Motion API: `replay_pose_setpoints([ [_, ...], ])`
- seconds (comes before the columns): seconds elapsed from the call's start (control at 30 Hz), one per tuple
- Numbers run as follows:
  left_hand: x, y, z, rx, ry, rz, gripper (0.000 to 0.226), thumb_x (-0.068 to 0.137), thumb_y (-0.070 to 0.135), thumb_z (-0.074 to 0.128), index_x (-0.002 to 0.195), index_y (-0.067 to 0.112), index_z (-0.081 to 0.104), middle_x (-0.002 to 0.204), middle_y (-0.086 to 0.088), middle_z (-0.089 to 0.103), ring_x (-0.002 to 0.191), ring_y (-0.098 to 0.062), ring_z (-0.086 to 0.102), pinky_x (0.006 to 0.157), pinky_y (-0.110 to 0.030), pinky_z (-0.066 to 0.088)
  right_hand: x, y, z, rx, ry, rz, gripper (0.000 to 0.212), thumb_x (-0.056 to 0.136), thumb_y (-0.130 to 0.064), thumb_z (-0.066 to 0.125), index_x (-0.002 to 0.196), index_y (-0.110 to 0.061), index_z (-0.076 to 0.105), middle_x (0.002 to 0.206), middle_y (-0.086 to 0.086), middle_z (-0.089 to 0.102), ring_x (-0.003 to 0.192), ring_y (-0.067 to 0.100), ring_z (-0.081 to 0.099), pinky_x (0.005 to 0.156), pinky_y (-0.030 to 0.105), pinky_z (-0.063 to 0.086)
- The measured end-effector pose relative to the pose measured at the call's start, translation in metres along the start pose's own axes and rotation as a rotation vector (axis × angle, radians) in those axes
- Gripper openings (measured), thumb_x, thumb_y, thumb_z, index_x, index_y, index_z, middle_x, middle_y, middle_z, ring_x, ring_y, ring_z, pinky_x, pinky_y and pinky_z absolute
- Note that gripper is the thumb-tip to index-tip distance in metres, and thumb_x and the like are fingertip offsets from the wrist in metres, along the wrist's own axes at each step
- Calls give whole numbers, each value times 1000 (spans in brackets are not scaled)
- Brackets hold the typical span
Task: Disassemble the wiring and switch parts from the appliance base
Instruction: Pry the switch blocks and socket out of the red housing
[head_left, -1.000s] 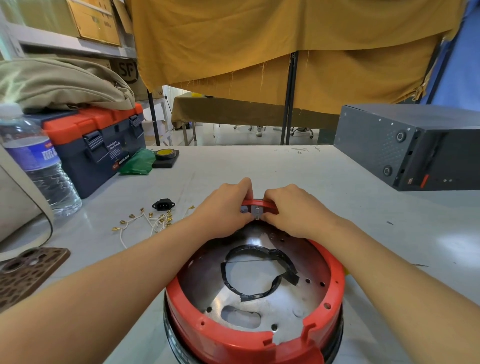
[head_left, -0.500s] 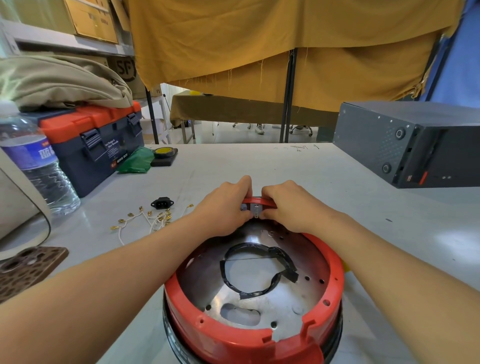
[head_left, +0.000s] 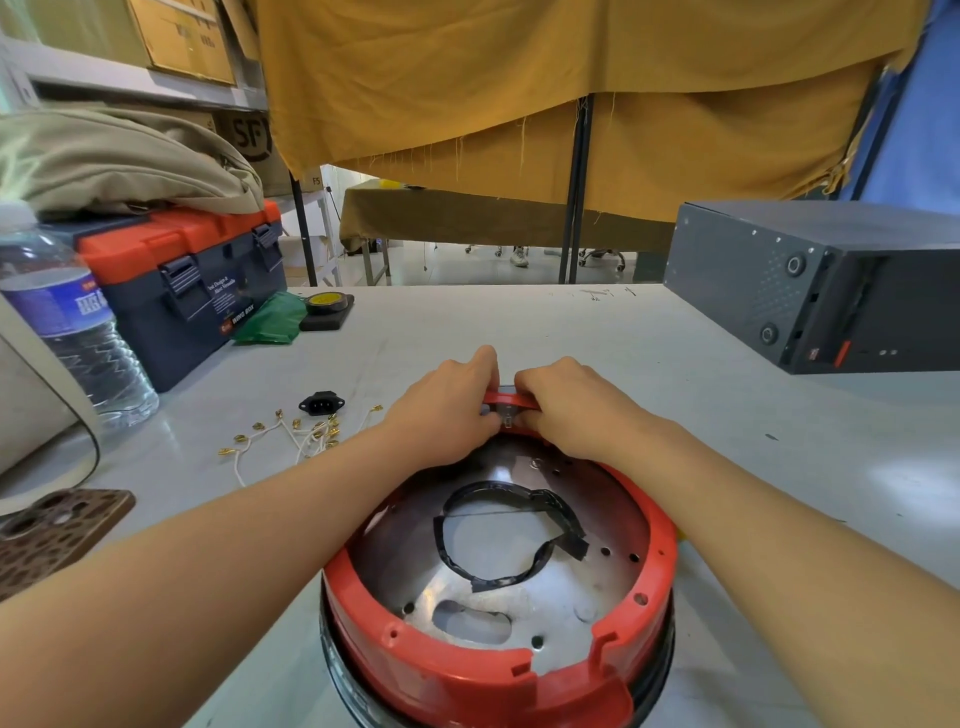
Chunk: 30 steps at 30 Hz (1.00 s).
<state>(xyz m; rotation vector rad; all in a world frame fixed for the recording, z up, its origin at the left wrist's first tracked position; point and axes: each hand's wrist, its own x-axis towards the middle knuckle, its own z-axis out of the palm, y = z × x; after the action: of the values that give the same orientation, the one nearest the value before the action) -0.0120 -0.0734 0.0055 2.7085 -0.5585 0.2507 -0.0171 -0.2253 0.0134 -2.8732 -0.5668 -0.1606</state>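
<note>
The round appliance base (head_left: 467, 670), red plastic rim around a bare metal plate, stands upside down on the table in front of me. A torn ring of black tape (head_left: 540, 519) lies on the plate. At the far rim sits a small grey switch part (head_left: 506, 418) with metal tabs. My left hand (head_left: 447, 410) and my right hand (head_left: 566, 405) meet there, fingers curled over the rim and pinching that part from both sides. Removed white wires with brass terminals (head_left: 291, 434) and a black power socket (head_left: 321, 404) lie on the table to the left.
The grey table (head_left: 779, 493) also carries a water bottle (head_left: 78, 322), an orange-lidded toolbox (head_left: 192, 280), a green cloth (head_left: 270, 322), a tape roll (head_left: 326, 304) at left, a phone (head_left: 52, 530) near left, and a dark computer case (head_left: 815, 291) at right.
Both hands stay at the far rim on the switch part; the fingers have shifted only slightly. The base has not moved.
</note>
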Motion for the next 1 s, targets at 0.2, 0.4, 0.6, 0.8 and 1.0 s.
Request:
replay_pose_setpoints([
  [0.2,-1,-1,0,-32,6,-3,24,83,25,62,93,18,40,84,-7,58,76,-27,55,67,-41,48,-1,1,-1,33,13,15,17,90,-29,59,82,-18,50,83,7,51,78,31,54,64,35,42],
  [0.4,-3,-1,-2,-109,0,-18,31,80,29,67,97,20,42,90,-2,62,81,-23,58,73,-39,50,-5,1,-2,70,35,16,15,87,-29,62,92,-15,58,92,10,59,82,30,58,71,40,50],
  [0.6,-4,-1,-5,-195,-18,-27,40,79,31,68,115,24,52,101,3,68,88,-15,60,82,-31,48,-5,3,-1,93,39,8,11,86,-26,61,88,-16,57,92,11,61,83,30,59,75,43,50],
  [0.8,-4,-3,-10,-250,-4,-36,40,81,25,66,121,23,62,108,0,69,96,-13,61,84,-21,43,-6,3,-1,99,53,-8,11,86,-28,62,86,-18,57,90,10,60,84,31,58,74,43,50],
  [1.0,-1,-6,-11,-389,13,-72,33,85,29,63,118,26,62,105,3,69,91,-11,63,74,-19,47,-5,5,1,143,73,-9,9,86,-24,61,91,-18,56,96,10,61,88,30,58,75,42,50],
])
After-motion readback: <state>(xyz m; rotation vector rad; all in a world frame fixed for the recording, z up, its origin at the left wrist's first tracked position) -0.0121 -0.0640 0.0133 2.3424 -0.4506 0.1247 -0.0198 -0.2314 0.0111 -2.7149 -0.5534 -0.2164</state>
